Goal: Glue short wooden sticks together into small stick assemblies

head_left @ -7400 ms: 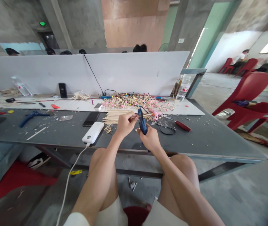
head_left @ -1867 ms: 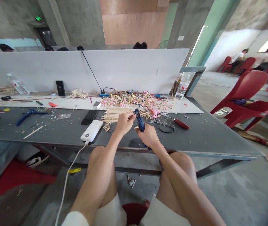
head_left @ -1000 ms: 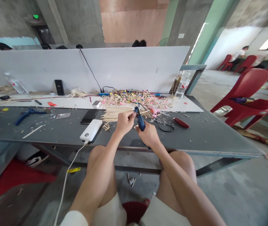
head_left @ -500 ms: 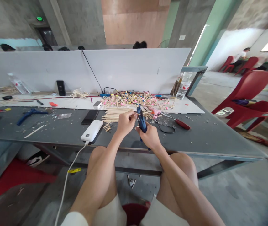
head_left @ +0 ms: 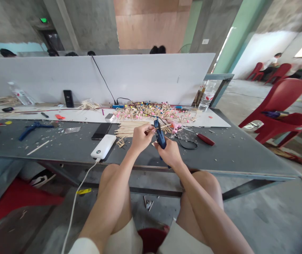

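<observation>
My right hand (head_left: 171, 152) is wrapped round the grip of a dark blue hand tool (head_left: 161, 138) that looks like a pair of cutters, its head pointing up and away from me. Just left of that head, my left hand (head_left: 141, 138) is closed in a pinch on a thin wooden stick (head_left: 152, 131). The stick reaches to the tool's head; whether it lies between the jaws I cannot tell. Behind my left hand is a row of wooden sticks (head_left: 128, 127). A small wooden frame (head_left: 120, 142) lies left of that hand.
Farther back is a heap of stick pieces with coloured ends (head_left: 151, 110). A pink tool (head_left: 176, 127) and a red-handled screwdriver (head_left: 205, 139) lie to the right. On the left are a white power bank (head_left: 103, 146) with a cable, a black phone (head_left: 102, 131) and a blue tool (head_left: 34, 129).
Both hands stay nearly in place. The blue tool has tilted or shifted very slightly; the stick remains in my left hand.
</observation>
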Tool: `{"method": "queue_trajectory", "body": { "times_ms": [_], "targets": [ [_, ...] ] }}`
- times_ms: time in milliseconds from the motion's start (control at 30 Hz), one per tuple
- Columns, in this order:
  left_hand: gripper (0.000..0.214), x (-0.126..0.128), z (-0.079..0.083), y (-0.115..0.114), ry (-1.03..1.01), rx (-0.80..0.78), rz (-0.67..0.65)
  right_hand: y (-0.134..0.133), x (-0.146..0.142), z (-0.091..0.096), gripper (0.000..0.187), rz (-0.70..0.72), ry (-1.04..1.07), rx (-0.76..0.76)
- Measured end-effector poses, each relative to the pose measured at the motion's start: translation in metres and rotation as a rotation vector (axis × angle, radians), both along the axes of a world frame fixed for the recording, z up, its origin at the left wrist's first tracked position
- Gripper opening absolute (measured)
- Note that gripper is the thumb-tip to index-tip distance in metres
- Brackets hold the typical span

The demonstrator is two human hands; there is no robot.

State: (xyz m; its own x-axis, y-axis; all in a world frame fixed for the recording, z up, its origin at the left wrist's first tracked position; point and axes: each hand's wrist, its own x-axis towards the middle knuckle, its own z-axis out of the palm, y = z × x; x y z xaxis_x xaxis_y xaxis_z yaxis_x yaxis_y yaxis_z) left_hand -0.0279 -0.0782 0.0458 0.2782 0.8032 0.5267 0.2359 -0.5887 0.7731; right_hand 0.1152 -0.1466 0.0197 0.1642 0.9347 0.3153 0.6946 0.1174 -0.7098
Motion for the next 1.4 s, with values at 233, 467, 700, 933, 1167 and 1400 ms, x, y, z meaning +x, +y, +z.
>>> {"method": "queue_trajectory", "body": {
  "times_ms": [233, 467, 700, 933, 1167, 1400],
  "targets": [
    [0.025, -0.001, 0.002, 0.002, -0.001, -0.045, -0.017, 0.000, 0.002, -0.001, 0.020, 0.016, -0.028, 0.011],
    [0.025, -0.001, 0.002, 0.001, -0.004, -0.065, -0.017, 0.001, 0.002, -0.001, 0.019, 0.011, -0.053, 0.002],
    [0.023, 0.000, 0.003, 0.001, -0.012, -0.089, -0.031, 0.000, 0.001, 0.000, 0.017, -0.004, -0.082, -0.024],
    [0.024, 0.000, 0.002, 0.001, -0.029, -0.148, -0.039, 0.003, -0.003, -0.002, 0.017, -0.030, -0.141, -0.050],
    [0.021, -0.002, -0.008, 0.015, 0.101, -0.122, 0.031, 0.013, 0.001, -0.003, 0.018, 0.022, -0.151, -0.178],
    [0.029, -0.001, -0.009, 0.015, 0.247, -0.004, 0.076, 0.010, 0.002, -0.003, 0.020, 0.035, -0.104, -0.195]
  ]
}}
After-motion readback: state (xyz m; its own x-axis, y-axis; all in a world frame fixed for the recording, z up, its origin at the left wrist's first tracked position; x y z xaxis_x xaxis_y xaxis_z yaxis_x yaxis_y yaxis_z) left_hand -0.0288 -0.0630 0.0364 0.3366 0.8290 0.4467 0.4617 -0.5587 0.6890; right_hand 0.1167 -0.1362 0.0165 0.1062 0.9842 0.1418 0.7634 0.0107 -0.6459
